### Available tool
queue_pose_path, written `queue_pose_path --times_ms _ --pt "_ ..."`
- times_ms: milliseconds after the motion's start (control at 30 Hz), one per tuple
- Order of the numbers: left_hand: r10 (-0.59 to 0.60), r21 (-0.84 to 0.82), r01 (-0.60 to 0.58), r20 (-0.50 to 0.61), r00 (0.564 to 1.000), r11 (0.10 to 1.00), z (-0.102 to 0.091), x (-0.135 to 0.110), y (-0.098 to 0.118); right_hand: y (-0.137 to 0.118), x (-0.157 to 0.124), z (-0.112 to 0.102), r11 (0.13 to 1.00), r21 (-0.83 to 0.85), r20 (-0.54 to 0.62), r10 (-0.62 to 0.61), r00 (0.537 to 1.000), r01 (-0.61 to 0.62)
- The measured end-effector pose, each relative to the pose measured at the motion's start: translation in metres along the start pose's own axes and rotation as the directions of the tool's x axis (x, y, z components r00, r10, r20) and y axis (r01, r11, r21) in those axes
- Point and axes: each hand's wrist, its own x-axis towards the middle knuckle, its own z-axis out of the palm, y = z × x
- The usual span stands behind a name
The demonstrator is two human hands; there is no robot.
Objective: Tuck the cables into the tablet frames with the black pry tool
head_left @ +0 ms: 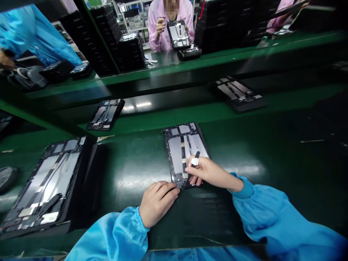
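Note:
An opened tablet (176, 154) lies on the green bench in front of me, its silver battery plates and dark ribbon cables exposed. My right hand (202, 170) is closed around a slim black pen-like tool (197, 155) with a white wrap on it. The tool's lower end is hidden by my fingers, over the tablet's lower right part. At the near left corner, my left hand (159, 201) lies palm down with its fingers stretched out and their tips touching the tablet's edge. Its thumb does not show.
Left of me, another opened tablet (51, 177) tops a dark stack. Two more tablets (106, 114) (239, 92) lie on the strip beyond. Across the bench, a person in pink (153, 27) holds a tablet near tall black tray stacks (217, 32). A green post (43, 116) slants at left.

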Motion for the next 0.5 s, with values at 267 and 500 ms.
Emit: queue_pose_path --times_ms 267,500 --pt "-0.015 -0.011 0.015 -0.01 1.0 1.0 0.003 -0.004 -0.0007 -0.001 0.0035 -0.0015 0.999 -0.006 0.032 0.034 0.999 -0.034" --pt "-0.02 -0.003 0.02 -0.011 1.0 1.0 0.005 -0.0054 -0.0017 -0.0003 0.0018 0.0018 1.0 -0.015 0.008 0.026 1.0 -0.025"
